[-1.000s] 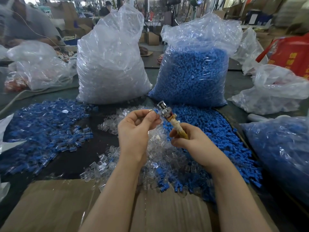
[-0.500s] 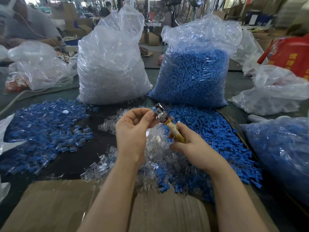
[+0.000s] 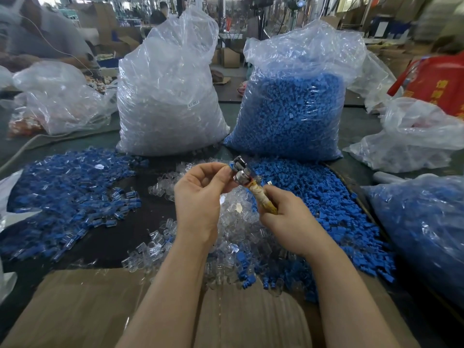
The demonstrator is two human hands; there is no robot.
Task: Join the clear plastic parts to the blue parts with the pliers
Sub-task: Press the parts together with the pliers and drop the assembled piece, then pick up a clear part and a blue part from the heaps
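Note:
My right hand (image 3: 288,222) grips the taped, yellowish handles of the pliers (image 3: 261,197), whose metal jaws point up and left. My left hand (image 3: 200,197) pinches a small blue part (image 3: 230,167) at its fingertips and holds it against the jaws. Whether a clear part is on it I cannot tell. Under both hands lies a heap of loose clear plastic parts (image 3: 238,237). Loose blue parts (image 3: 321,204) spread to the right of it. A pile of joined blue-and-clear pieces (image 3: 67,194) lies on the left.
A tall bag of clear parts (image 3: 168,96) and a bag of blue parts (image 3: 291,109) stand behind the piles. More plastic bags sit at the left, right and near right (image 3: 426,234). Brown cardboard (image 3: 88,310) covers the near table edge. Another person sits at far left.
Both hands have drifted slightly left and down. The pliers' jaws have come up against the blue part at my left fingertips.

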